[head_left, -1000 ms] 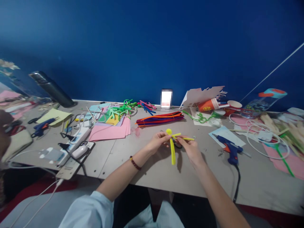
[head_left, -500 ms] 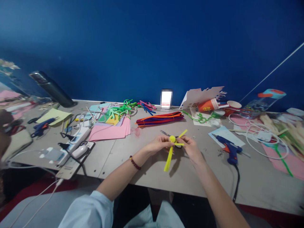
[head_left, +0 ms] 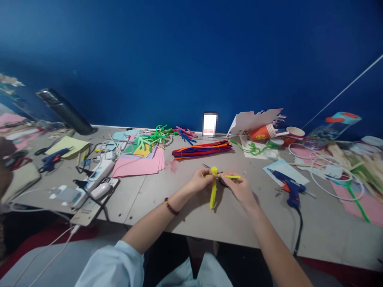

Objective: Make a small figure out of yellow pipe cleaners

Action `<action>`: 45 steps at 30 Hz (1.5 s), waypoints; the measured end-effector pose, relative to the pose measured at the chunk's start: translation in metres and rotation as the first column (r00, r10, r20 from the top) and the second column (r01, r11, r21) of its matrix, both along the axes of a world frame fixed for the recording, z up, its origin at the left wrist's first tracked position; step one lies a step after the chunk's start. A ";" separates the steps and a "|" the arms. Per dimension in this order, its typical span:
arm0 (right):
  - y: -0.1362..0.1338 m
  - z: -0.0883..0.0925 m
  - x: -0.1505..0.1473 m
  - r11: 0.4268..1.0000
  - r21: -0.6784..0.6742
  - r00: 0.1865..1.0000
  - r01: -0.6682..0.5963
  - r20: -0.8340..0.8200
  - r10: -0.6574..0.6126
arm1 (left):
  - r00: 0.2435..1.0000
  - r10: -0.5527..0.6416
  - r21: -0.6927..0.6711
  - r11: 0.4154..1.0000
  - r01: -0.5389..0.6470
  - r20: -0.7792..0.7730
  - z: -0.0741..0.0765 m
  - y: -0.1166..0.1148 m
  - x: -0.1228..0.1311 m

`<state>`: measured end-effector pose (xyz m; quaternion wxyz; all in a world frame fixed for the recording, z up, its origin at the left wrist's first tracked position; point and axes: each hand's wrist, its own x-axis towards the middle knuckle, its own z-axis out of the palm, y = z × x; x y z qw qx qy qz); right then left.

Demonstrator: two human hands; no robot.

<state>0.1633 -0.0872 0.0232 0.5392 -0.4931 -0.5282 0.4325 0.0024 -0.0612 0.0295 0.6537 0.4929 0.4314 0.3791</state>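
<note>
A yellow pipe-cleaner figure [head_left: 213, 187] with a small round head hangs between both hands above the grey table [head_left: 323, 227]. My left hand [head_left: 201, 180] pinches it near the head from the left. From the right, my right hand [head_left: 237, 187] pinches a thin yellow strand that sticks out sideways. The figure's long tail points down toward me. Scissors [head_left: 207, 166] lie on the table just behind my fingers, partly hidden.
A blue glue gun [head_left: 287, 187] with its cord lies right of my hands. Behind are a bundle of coloured pipe cleaners [head_left: 201, 149], pink paper sheets [head_left: 140, 164], paper cups [head_left: 265, 132] and a power strip [head_left: 97, 175]. Another person's arm [head_left: 4, 167] shows at far left.
The yellow figure has been turned between the fingers: the side strand went from pointing up-right to lying level, and the tail swung back to hang straight down.
</note>
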 end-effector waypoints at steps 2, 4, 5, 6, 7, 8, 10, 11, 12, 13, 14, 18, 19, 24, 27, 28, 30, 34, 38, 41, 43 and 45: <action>-0.002 0.003 0.000 0.995 0.098 0.996 -0.008 0.085 0.000 | 0.996 0.056 -0.028 0.998 -0.054 0.068 0.000 0.002 0.000; -0.002 0.003 0.000 0.987 0.158 0.989 -0.013 0.147 -0.010 | 0.986 0.085 -0.066 0.995 -0.076 0.145 -0.002 0.003 -0.001; -0.002 0.003 0.000 0.985 0.174 0.986 -0.010 0.163 -0.019 | 0.979 0.090 -0.093 0.993 -0.074 0.184 -0.003 0.004 -0.001; -0.001 0.002 0.001 0.983 0.183 0.985 -0.005 0.171 -0.027 | 0.971 0.087 -0.122 0.991 -0.061 0.223 -0.004 0.005 -0.001; -0.001 0.001 0.002 0.983 0.181 0.985 0.001 0.172 -0.032 | 0.963 0.074 -0.151 0.988 -0.035 0.261 -0.005 0.006 -0.001; 0.000 -0.001 0.003 0.986 0.167 0.986 0.006 0.166 -0.035 | 0.954 0.057 -0.176 0.984 -0.004 0.295 -0.006 0.006 -0.001; 0.003 -0.004 0.004 0.993 0.114 0.990 0.008 0.139 -0.024 | 0.937 0.027 -0.201 0.978 0.046 0.349 -0.007 0.006 -0.002; 0.004 -0.006 0.005 0.997 0.080 0.993 0.002 0.120 -0.012 | 0.930 0.019 -0.204 0.977 0.060 0.367 -0.007 0.006 -0.001; 0.004 -0.007 0.006 0.999 0.046 0.995 -0.004 0.097 0.000 | 0.925 0.014 -0.203 0.977 0.068 0.380 -0.006 0.006 -0.001; 0.005 -0.008 0.006 1.000 0.013 0.997 -0.011 0.072 0.010 | 0.922 0.012 -0.199 0.977 0.071 0.387 -0.005 0.005 -0.001; 0.006 -0.008 0.006 1.000 -0.019 0.999 -0.018 0.047 0.019 | 0.920 0.009 -0.195 0.978 0.074 0.392 -0.004 0.004 -0.001; 0.006 -0.007 0.003 0.989 -0.140 0.999 -0.040 -0.031 0.036 | 0.923 -0.021 -0.178 0.979 0.096 0.383 -0.002 0.002 -0.001; 0.006 -0.006 0.003 0.986 -0.165 0.998 -0.040 -0.044 0.033 | 0.925 -0.031 -0.175 0.979 0.105 0.380 -0.003 0.003 -0.001; 0.006 -0.005 0.003 0.978 -0.209 0.999 0.018 -0.023 -0.024 | 0.945 -0.034 -0.181 0.979 0.098 0.324 -0.007 0.006 -0.005; 0.006 -0.007 0.003 0.983 -0.177 0.999 0.038 0.016 -0.036 | 0.962 -0.011 -0.167 0.984 0.058 0.272 -0.007 0.008 -0.007; 0.006 -0.007 0.004 0.985 -0.167 0.999 0.040 0.021 -0.037 | 0.966 -0.004 -0.160 0.986 0.047 0.259 -0.006 0.009 -0.007; 0.006 -0.007 0.004 0.988 -0.152 0.999 0.040 0.029 -0.036 | 0.970 0.004 -0.147 0.989 0.032 0.242 -0.006 0.009 -0.007; 0.006 -0.008 0.003 0.989 -0.145 0.999 0.033 0.027 -0.029 | 0.974 0.022 -0.145 0.989 0.011 0.226 -0.004 0.008 -0.006; 0.007 -0.012 0.002 0.971 -0.234 0.992 -0.048 -0.126 0.019 | 0.963 0.006 -0.122 0.992 0.028 0.269 0.000 0.006 -0.006; 0.009 -0.014 0.003 0.955 -0.285 0.983 -0.082 -0.179 0.031 | 0.962 -0.062 -0.075 0.994 0.085 0.264 0.003 0.004 -0.006; 0.009 -0.013 0.004 0.961 -0.274 0.988 -0.035 -0.155 -0.008 | 0.969 -0.099 -0.054 0.992 0.114 0.228 0.005 0.003 -0.007; 0.009 -0.010 0.005 0.969 -0.245 0.990 0.027 -0.126 -0.060 | 0.973 -0.121 -0.037 0.991 0.130 0.198 0.006 0.002 -0.008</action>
